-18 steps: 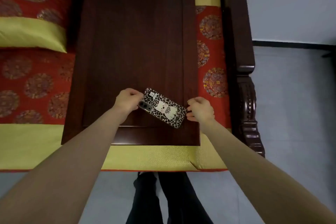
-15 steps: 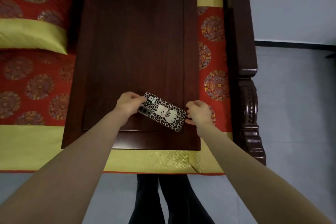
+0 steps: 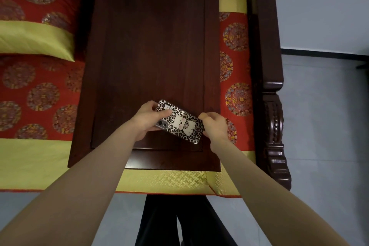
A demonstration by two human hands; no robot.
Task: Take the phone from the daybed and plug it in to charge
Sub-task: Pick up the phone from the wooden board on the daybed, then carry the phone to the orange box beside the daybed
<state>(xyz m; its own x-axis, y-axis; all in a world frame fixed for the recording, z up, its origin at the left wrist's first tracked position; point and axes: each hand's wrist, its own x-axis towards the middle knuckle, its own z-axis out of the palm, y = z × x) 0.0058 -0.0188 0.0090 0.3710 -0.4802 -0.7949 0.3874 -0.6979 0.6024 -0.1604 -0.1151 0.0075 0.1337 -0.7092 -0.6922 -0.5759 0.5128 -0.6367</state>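
Note:
The phone (image 3: 182, 124) wears a leopard-print case with a white cartoon figure and lies face down, tilted, over the near end of a dark wooden low table (image 3: 151, 46) that stands on the daybed. My left hand (image 3: 146, 119) grips the phone's camera end, thumb across its back. The phone's other end is pinched by the fingers of my right hand (image 3: 213, 127). No charger or cable shows in the head view.
The daybed has a red medallion cushion (image 3: 34, 94) with a yellow-green border (image 3: 30, 164), a matching pillow (image 3: 34, 16) at far left, and a carved dark wood armrest (image 3: 273, 106) on the right. Grey floor (image 3: 323, 146) lies to the right. My dark-trousered legs (image 3: 179, 221) stand below.
Both hands have closed onto the ends of the phone. My left thumb now lies across its back and the phone looks slightly raised off the table.

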